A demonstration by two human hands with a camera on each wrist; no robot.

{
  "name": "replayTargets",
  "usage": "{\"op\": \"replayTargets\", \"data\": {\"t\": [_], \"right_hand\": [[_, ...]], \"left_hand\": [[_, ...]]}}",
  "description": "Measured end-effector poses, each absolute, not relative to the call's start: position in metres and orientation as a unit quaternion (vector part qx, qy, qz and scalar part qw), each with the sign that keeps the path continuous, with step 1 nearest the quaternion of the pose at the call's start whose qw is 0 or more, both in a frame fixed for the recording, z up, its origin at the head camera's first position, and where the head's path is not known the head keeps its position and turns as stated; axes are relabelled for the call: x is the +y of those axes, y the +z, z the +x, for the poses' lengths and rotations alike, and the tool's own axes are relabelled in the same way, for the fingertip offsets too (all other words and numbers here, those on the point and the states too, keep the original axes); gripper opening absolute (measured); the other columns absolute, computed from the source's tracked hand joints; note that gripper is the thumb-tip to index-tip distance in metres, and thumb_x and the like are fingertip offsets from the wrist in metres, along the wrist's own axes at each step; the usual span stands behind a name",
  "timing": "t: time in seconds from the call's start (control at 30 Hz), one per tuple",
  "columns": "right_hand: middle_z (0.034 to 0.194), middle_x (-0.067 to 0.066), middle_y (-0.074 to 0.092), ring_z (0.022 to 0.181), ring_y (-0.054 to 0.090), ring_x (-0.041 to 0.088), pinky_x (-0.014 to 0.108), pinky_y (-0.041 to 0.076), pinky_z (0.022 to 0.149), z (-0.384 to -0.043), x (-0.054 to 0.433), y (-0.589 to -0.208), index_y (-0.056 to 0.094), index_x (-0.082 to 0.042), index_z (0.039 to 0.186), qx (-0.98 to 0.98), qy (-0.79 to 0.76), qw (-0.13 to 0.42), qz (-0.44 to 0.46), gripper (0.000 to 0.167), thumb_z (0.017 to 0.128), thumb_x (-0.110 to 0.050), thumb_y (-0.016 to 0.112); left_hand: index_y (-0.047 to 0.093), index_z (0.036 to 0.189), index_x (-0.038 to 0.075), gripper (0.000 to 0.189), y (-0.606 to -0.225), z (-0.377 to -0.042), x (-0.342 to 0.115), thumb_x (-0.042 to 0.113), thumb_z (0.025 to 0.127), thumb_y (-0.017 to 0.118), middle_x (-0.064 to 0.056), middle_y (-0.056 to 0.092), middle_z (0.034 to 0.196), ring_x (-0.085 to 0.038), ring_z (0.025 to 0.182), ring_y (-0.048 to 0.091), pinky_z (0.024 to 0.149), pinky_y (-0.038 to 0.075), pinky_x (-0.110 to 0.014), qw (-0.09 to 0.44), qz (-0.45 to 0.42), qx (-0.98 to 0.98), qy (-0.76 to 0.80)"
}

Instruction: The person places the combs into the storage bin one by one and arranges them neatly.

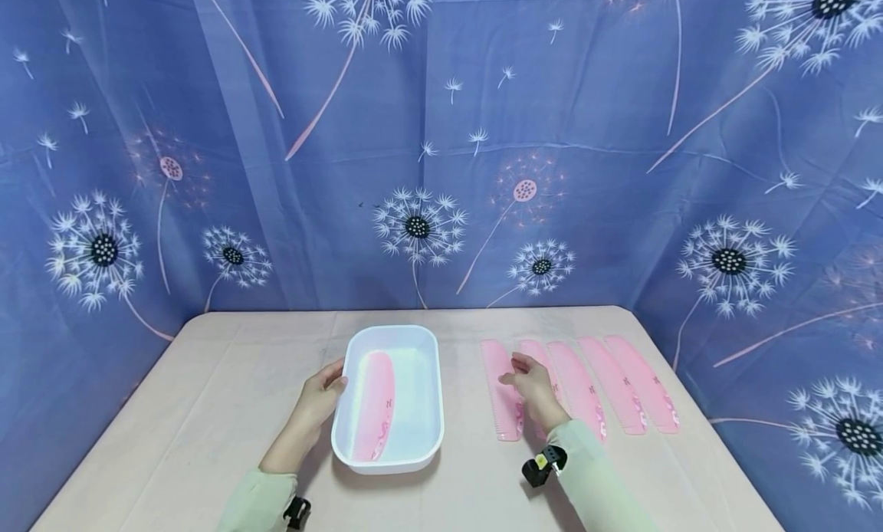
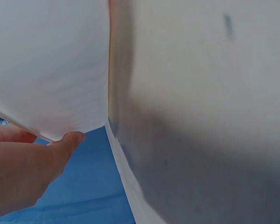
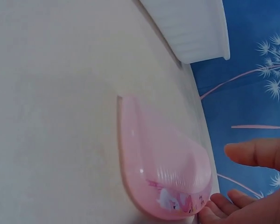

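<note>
A white plastic tray (image 1: pixel 429 394) stands on the table, and one pink comb (image 1: pixel 373 405) lies inside it along the left. My left hand (image 1: pixel 320 394) holds the tray's left rim, thumb and fingers on either side of it; the left wrist view shows this hand (image 2: pixel 35 161) at the tray wall (image 2: pixel 56 70). Right of the tray, several pink combs lie in a row. My right hand (image 1: pixel 533 386) is over the leftmost comb (image 1: pixel 508 413) and partly hides the second comb (image 1: pixel 534 349). In the right wrist view its thumb and fingers are apart, fingertips beside a comb (image 3: pixel 168 158).
More combs, a middle one (image 1: pixel 578 386), another (image 1: pixel 614 382) and the rightmost comb (image 1: pixel 645 382), lie slanted toward the table's right side. Blue dandelion-print cloth (image 1: pixel 469 172) hangs behind and beside the pale table (image 1: pixel 221 394).
</note>
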State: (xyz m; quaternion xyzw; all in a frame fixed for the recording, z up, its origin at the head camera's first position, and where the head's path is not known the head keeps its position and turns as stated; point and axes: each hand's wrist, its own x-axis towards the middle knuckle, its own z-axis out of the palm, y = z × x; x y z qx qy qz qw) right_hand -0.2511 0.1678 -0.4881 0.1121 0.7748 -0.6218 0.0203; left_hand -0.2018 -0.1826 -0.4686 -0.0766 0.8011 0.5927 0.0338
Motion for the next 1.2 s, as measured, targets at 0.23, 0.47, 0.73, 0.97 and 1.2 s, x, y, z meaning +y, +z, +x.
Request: {"op": "replayTargets", "data": {"t": [0.23,0.47,0.73,0.97,1.2], "right_hand": [[0.139,0.031,0.042,0.129,0.040,0.044,0.051,0.036,0.108,-0.249,0.166,-0.492,0.037,0.012,0.139,0.789,-0.603,0.022,0.112,0.068,0.075,0.012,0.060],[0.138,0.029,0.043,0.127,0.041,0.042,0.048,0.039,0.106,-0.248,0.164,-0.494,0.037,0.010,0.140,0.811,-0.575,0.024,0.107,0.073,0.072,0.014,0.063],[0.137,0.030,0.044,0.127,0.043,0.043,0.050,0.038,0.107,-0.250,0.162,-0.494,0.037,0.007,0.142,0.848,-0.520,0.025,0.101,0.083,0.065,0.013,0.068],[0.132,0.030,0.046,0.123,0.046,0.043,0.050,0.039,0.106,-0.251,0.158,-0.491,0.038,0.009,0.139,0.871,-0.481,0.013,0.098,0.084,0.062,0.014,0.069],[0.125,0.028,0.048,0.115,0.050,0.040,0.048,0.042,0.102,-0.253,0.156,-0.490,0.040,0.009,0.138,0.879,-0.468,-0.002,0.096,0.086,0.058,0.013,0.072]], "left_hand": [[0.035,0.146,0.003,0.048,-0.468,-0.200,-0.182,0.012,0.099,0.042,-0.024,0.038,0.146,-0.042,0.137,0.032,0.109,0.031,-0.055,0.034,-0.078,0.803,0.590],[0.034,0.147,0.003,0.049,-0.469,-0.200,-0.182,0.013,0.100,0.042,-0.025,0.038,0.146,-0.043,0.137,0.031,0.109,0.030,-0.056,0.031,-0.069,0.805,0.588],[0.034,0.147,0.002,0.049,-0.469,-0.201,-0.182,0.013,0.100,0.042,-0.025,0.038,0.146,-0.043,0.137,0.031,0.109,0.030,-0.056,0.030,-0.069,0.805,0.589],[0.035,0.146,0.002,0.048,-0.471,-0.202,-0.182,0.011,0.099,0.042,-0.025,0.039,0.145,-0.044,0.137,0.030,0.110,0.029,-0.056,0.032,-0.073,0.802,0.593],[0.035,0.146,0.002,0.049,-0.470,-0.202,-0.181,0.010,0.099,0.042,-0.025,0.039,0.145,-0.043,0.138,0.029,0.111,0.028,-0.055,0.032,-0.076,0.803,0.591]]}}
